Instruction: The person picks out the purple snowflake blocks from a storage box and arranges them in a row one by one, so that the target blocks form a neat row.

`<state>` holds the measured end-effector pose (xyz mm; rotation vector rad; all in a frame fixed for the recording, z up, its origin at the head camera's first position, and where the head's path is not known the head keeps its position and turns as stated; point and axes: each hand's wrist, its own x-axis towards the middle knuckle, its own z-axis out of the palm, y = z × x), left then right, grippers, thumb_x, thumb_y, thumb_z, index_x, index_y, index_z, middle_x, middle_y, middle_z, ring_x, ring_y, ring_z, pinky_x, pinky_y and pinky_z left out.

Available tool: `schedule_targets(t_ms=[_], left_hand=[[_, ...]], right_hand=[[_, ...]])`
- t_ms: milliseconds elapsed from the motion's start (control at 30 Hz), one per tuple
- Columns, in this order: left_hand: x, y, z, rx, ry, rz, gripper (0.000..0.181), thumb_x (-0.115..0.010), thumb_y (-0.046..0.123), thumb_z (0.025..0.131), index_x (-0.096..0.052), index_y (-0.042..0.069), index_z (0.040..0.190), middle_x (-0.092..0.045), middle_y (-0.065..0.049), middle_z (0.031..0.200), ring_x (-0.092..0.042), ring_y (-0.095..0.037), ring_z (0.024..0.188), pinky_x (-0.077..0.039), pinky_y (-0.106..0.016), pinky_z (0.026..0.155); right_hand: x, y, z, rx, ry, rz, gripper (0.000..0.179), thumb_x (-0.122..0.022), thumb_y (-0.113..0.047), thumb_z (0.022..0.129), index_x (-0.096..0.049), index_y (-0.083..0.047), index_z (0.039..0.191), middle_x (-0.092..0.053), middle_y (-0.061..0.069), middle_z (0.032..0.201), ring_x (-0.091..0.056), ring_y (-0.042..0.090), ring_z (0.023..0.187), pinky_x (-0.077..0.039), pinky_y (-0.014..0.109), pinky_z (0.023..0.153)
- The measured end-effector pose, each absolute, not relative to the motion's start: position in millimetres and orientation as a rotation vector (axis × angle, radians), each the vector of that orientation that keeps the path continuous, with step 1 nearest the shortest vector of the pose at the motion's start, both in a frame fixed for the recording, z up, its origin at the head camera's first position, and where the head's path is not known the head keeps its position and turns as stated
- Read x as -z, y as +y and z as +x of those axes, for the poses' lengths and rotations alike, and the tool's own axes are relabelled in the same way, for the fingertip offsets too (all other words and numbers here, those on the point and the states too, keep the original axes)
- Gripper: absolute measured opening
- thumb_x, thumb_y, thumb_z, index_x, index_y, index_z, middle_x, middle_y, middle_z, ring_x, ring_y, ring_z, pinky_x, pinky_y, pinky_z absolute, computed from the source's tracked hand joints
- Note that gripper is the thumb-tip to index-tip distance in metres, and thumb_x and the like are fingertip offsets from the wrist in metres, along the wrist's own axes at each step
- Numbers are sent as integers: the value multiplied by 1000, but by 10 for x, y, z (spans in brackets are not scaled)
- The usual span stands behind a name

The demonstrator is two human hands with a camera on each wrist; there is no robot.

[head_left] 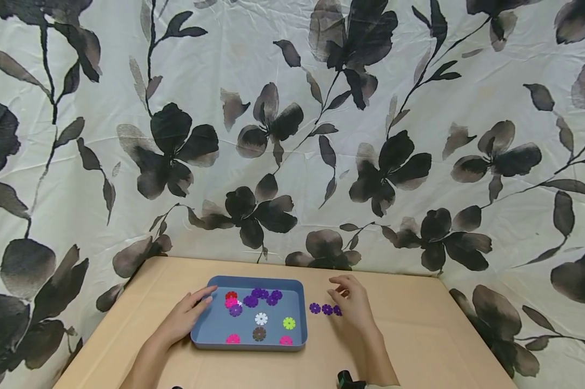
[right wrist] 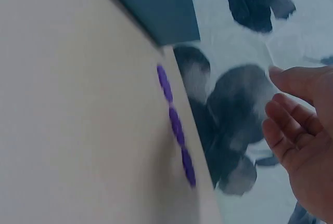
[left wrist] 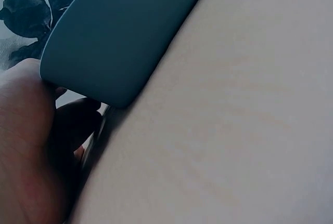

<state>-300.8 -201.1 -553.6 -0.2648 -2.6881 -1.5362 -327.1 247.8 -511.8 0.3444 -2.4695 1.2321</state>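
Note:
A blue tray [head_left: 247,344] on the table holds several small flower-shaped discs. Purple discs [head_left: 260,293] cluster at its back; a white disc [head_left: 260,319], a brown disc [head_left: 259,334], a lime disc [head_left: 289,323] and pink discs [head_left: 232,339] lie nearer. My left hand [head_left: 185,314] rests at the tray's left rim, fingertips over the edge; the left wrist view shows the hand [left wrist: 26,130] against the tray corner. Right of the tray, three purple discs [head_left: 327,309] form a row on the table. Above them hovers my right hand [head_left: 353,302], fingers loosely bent, holding nothing.
The tan table [head_left: 433,335] meets a floral cloth [head_left: 321,162] behind it. A dark object [head_left: 349,380] sits by the right wrist at the bottom edge. Red and pink discs [head_left: 231,302] overlap in the tray's left part.

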Motion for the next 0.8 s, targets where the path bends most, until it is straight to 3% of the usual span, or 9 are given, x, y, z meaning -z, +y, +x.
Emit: schedule_targets(t_ms=[367, 533, 800], left_hand=[[5529, -1946, -3040, 1540, -2684, -201, 46, -49, 32, 112, -53, 13, 153, -44, -21, 162, -10, -51, 158, 2, -68, 128], [5513, -1956, -3036, 1522, -2687, -207, 46, -48, 32, 112, -53, 13, 153, -44, -21, 161, -13, -50, 158, 1, -67, 128], [5525, -1948, -3059, 1523, -2686, -217, 46, -49, 32, 112, -53, 13, 153, -45, -20, 161, -18, -49, 158, 1, -67, 128]], right_hand=[[5051, 1905, -3319, -1280, -2487, 595, 23, -77, -6, 94, -76, -11, 116, -68, 3, 115, -62, 13, 89, -55, 22, 74], [5080, 1594, -3287, -1296, -2486, 734, 22, -75, -8, 96, -76, -10, 118, -66, 5, 116, -64, 17, 92, -56, 24, 76], [5146, 1125, -3219, -1319, -2487, 755, 21, -76, -10, 95, -76, -11, 116, -67, 6, 114, -61, 11, 87, -55, 19, 72]])
